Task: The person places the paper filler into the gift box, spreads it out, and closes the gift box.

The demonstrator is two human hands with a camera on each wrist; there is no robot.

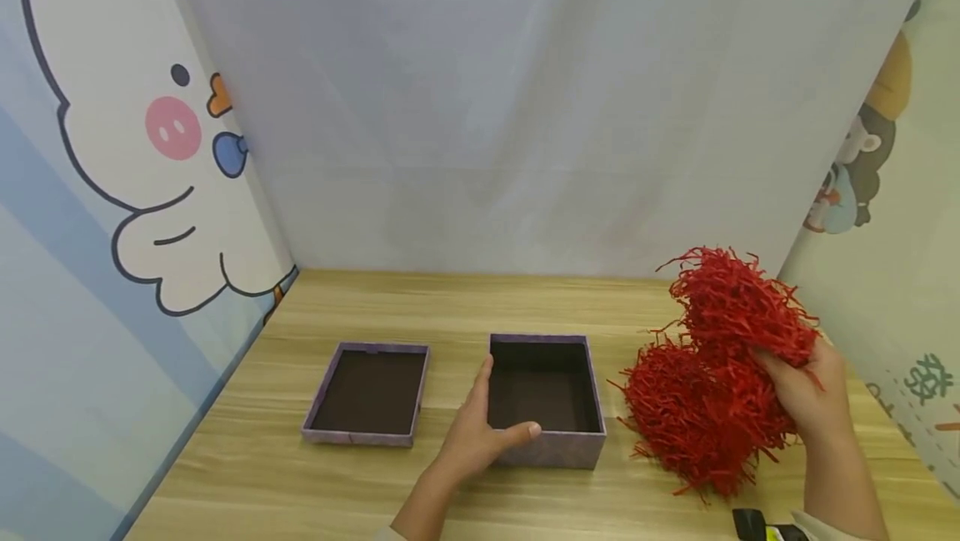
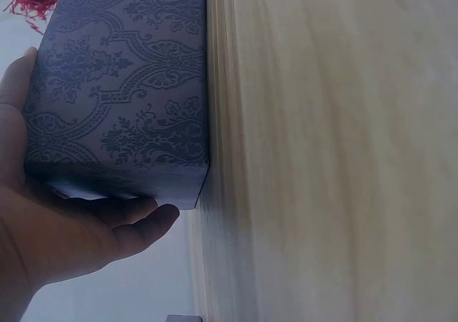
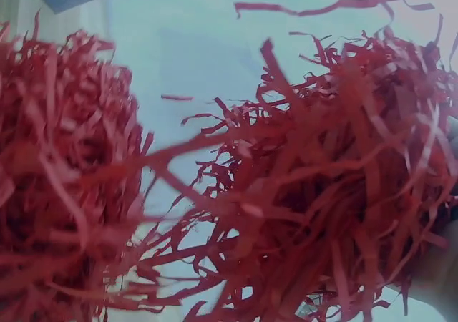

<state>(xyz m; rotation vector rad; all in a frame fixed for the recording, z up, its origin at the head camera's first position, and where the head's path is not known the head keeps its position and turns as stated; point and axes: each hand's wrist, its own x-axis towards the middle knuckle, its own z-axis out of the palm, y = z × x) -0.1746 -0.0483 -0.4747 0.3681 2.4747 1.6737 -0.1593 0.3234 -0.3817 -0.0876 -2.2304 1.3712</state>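
A patterned purple box point(image 1: 547, 448) with a dark inside stands uncovered on the table. My left hand point(image 1: 474, 437) holds its near left corner, the thumb at the front rim and the fingers along the left side; the left wrist view shows this hand point(image 2: 64, 229) against the damask-like wall point(image 2: 122, 86). On the right, my right hand point(image 1: 813, 383) grips a bunch of red shredded paper point(image 1: 731, 299), lifted above a larger heap of the same paper point(image 1: 682, 416). In the right wrist view the held shreds point(image 3: 336, 172) cover most of the fingers.
The shallow purple lid point(image 1: 360, 439) lies inside-up to the left of the box. A black object with a yellow-green patch point(image 1: 750, 524) sits at the near right edge. A pale curtain point(image 1: 480, 107) hangs behind the wooden table point(image 1: 247, 474), with printed walls at both sides.
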